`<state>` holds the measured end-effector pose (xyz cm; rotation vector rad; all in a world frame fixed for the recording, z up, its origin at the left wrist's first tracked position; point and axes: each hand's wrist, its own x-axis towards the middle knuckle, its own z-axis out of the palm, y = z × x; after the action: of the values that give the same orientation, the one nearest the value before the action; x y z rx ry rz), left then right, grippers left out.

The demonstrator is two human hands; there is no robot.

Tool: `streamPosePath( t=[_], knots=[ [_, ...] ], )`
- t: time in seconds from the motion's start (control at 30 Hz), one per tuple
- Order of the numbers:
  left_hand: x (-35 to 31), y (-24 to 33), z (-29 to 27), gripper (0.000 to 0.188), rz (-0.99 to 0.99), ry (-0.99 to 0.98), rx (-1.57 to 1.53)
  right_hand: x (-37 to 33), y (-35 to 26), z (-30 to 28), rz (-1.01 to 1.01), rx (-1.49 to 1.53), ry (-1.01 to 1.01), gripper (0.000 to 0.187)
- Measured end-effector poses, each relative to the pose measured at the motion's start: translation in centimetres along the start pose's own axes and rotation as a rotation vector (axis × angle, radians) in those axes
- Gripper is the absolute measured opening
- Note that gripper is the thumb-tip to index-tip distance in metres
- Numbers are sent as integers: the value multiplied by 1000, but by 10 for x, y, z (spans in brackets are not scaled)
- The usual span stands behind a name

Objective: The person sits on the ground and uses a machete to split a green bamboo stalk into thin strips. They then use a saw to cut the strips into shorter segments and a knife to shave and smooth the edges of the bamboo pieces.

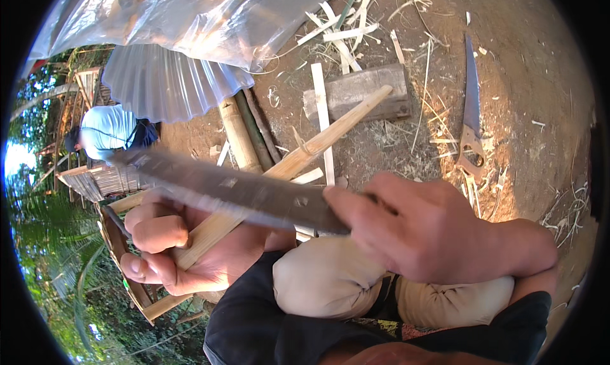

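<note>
My left hand (222, 263) is closed around the lower end of a pale split bamboo strip (333, 135). The strip slants up and away to the right, with a curl of shaving lifting from it near its middle. In my right hand (432, 231) is a machete, gripped by its handle, which my fingers mostly hide. Its broad dark blade (241, 190) points left and lies across the strip in this view, just beyond my left fingers. Whether the edge touches the strip I cannot tell. The blade's tip is blurred.
A wooden block (381, 95) lies on the dirt beyond the strip, a thin slat (321, 101) against it. To the right lies a handsaw (471, 98). Bamboo poles (238, 133), clear plastic sheeting (216, 15) and scattered shavings (346, 31) surround this spot. A person (107, 133) bends at far left.
</note>
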<state>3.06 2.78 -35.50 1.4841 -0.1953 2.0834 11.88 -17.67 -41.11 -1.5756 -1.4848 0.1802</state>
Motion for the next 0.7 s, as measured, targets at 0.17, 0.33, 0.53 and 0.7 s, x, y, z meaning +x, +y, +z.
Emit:
streamPosePath(
  t=[0.17, 0.33, 0.53, 0.7],
  knots=[
    [-5, 2, 10, 12, 32, -102, 45, -7, 32, 23, 173, -24, 15, 38],
    [0, 17, -6, 13, -266, -46, -208, -11, 10, 2, -121, -152, 42, 42],
    [-27, 1, 5, 14, -488, -113, -292, -15, 37, 20, 216, -181, -125, 45],
    [-36, 5, 11, 15, -557, -165, -427, -26, 36, 22, 238, -55, -74, 36]
  ],
)
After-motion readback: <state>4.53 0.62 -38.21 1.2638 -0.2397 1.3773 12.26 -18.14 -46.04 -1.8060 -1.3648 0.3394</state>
